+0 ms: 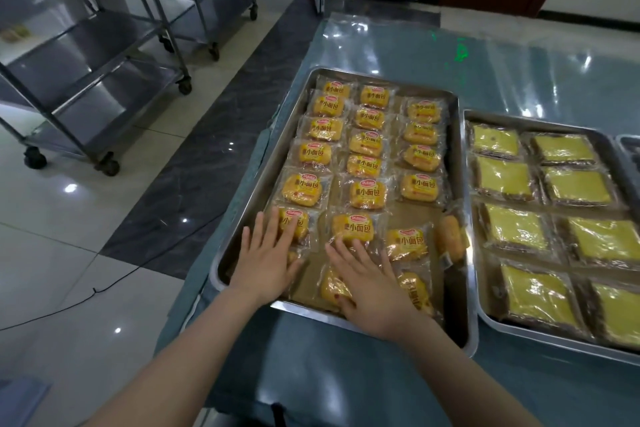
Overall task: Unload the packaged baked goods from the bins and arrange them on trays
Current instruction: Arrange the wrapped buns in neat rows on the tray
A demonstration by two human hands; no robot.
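Note:
A steel tray point(462, 163) on the table holds several small packaged buns in clear wrappers with orange labels, laid in three columns. My left hand point(268, 258) lies flat with fingers spread on the nearest bun of the left column point(298, 220). My right hand point(372, 282) rests flat with fingers apart over a bun at the tray's near edge point(332, 286), fingertips touching the middle column's nearest bun point(353, 227). Loose buns point(405, 243) lie askew at the tray's near right, one on its side point(450, 237).
A second steel tray point(491, 319) to the right holds several flat yellow packaged cakes point(512, 229). A third tray's corner point(628, 146) shows at the far right. The table point(346, 374) is covered in clear plastic. Wheeled steel racks point(86, 80) stand on the tiled floor at left.

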